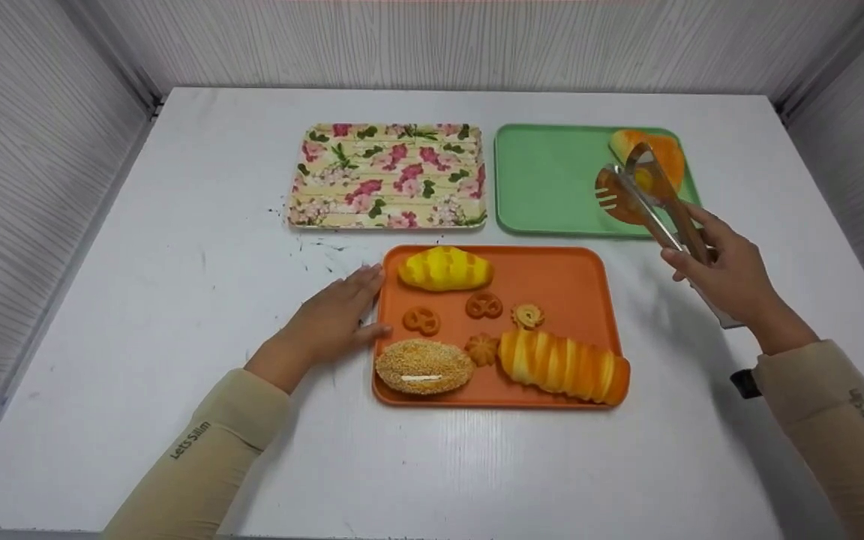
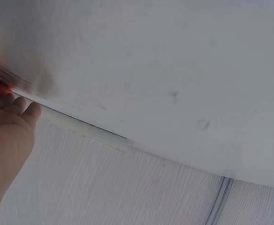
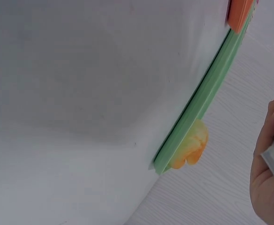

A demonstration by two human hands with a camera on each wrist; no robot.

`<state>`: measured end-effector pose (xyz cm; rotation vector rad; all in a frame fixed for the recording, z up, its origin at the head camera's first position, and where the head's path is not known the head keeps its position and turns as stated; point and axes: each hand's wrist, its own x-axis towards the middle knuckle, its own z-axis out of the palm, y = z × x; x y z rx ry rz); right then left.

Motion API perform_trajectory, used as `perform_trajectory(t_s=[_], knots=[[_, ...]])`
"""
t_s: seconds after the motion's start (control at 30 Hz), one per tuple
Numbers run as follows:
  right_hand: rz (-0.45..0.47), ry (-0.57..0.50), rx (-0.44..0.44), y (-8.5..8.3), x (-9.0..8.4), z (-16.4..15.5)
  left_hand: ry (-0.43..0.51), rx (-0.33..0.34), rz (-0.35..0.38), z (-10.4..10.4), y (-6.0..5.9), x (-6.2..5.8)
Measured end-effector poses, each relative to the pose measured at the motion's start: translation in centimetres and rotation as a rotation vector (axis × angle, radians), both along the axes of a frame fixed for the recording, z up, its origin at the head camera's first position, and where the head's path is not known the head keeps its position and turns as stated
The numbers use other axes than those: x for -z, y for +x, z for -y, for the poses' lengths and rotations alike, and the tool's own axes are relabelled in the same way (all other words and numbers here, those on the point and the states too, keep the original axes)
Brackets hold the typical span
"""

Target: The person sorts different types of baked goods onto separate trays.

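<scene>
While the left hand (image 1: 334,315) lies flat with straight fingers on the tabletop (image 1: 177,247), touching the orange tray (image 1: 574,281) at its 9 o'clock edge, six pieces remain on that tray: a yellow loaf (image 1: 445,268), a sesame bun (image 1: 424,366), a striped loaf (image 1: 563,365) and small cookies (image 1: 484,305). At 12 o'clock the floral tray (image 1: 388,176) holds nothing. At 2 o'clock, the right hand (image 1: 724,270) grips metal tongs (image 1: 649,199), whose tips are parted over an orange bread piece (image 1: 649,161) on the green tray (image 1: 544,180). By my judgement, one piece is delivered and most are left.
</scene>
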<state>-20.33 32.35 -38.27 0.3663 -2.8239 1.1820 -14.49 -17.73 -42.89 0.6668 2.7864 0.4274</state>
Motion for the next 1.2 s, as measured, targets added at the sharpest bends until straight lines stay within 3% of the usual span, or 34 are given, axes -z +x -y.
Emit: perform_trajectory(t_s=[0.37, 0.77, 0.97, 1.2], knots=[[0.025, 0.028, -0.149, 2.5, 0.5, 0.3, -0.011, -0.004, -0.007, -0.1, -0.2, 0.4], [0.099, 0.053, -0.312, 5.4, 0.1, 0.4, -0.011, 0.000, -0.007, -0.2, -0.1, 0.0], [0.080, 0.057, -0.439, 6.3, 0.3, 0.3, -0.009, -0.008, 0.003, -0.2, -0.1, 0.0], [0.141, 0.034, -0.526, 7.3, 0.0, 0.3, -0.016, -0.011, 0.017, -0.1, -0.1, 0.0]])
